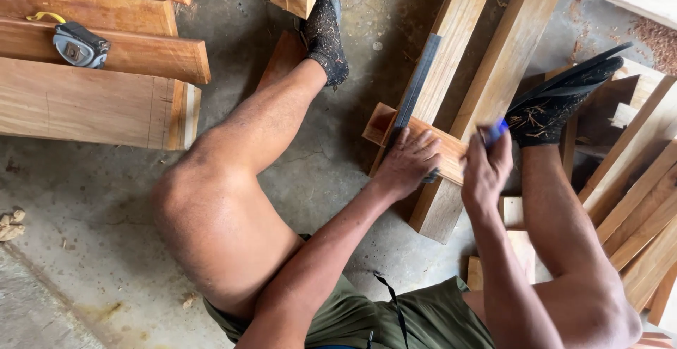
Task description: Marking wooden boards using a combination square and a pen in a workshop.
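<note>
Marking a small wood block on two long boards, floor level.
I see a tape measure (80, 44) on stacked planks (92, 102) far left. Left hand (407, 163) presses flat, open, on a dark metal square (416, 88) over the reddish block (441, 148); right hand (486, 169) grips a blue pen (498, 129).

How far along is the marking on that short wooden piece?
Set up: short wooden block lies across two long planks. In hand: left hand presses the dark metal square down; right hand holds a blue pen. No finished line visible.
</note>
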